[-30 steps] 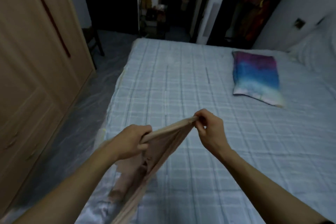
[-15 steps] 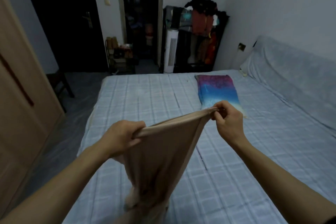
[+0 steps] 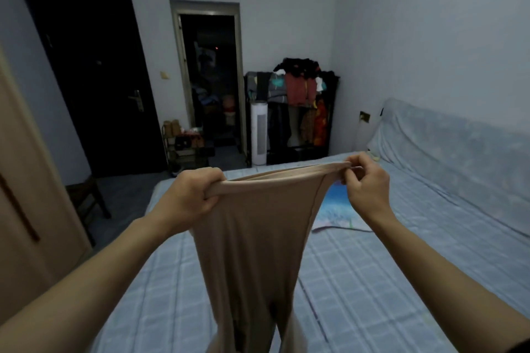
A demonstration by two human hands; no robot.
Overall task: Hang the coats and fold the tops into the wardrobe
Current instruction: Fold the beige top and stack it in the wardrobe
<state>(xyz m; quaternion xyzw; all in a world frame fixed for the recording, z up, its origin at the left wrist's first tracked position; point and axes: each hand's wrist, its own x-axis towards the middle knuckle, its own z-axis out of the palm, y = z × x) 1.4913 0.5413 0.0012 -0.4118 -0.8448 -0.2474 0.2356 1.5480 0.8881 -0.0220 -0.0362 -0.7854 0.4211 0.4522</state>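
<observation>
The folding had hardly begun, as I judged it. The thin, beige, stretchy top (image 3: 252, 238) was held up in the air at six o'clock, above the bed with the pale blue checked sheet (image 3: 387, 281), with no fold in it yet. The light wooden wardrobe (image 3: 25, 209) at nine o'clock showed only a closed panel, so I could not tell what had already gone inside. No coats lay anywhere I could see. Spreading the top flat, folding it and carrying it across all looked left to do.

The left hand (image 3: 192, 198) was closed in a fist round one bunched end of the top's upper edge. The right hand (image 3: 364, 183) pinched the other end between thumb and fingertips. That edge ran taut between them like a rolled band. Below it the cloth fell limp and smooth, narrowing into a soft hanging column with a seam down its right side. Its lower end dropped out of sight.

A blue, mottled pillow (image 3: 335, 212) lay on the sheet at three o'clock, partly behind the cloth. A black clothes rack heaped with garments (image 3: 298, 94) stood at one o'clock.
</observation>
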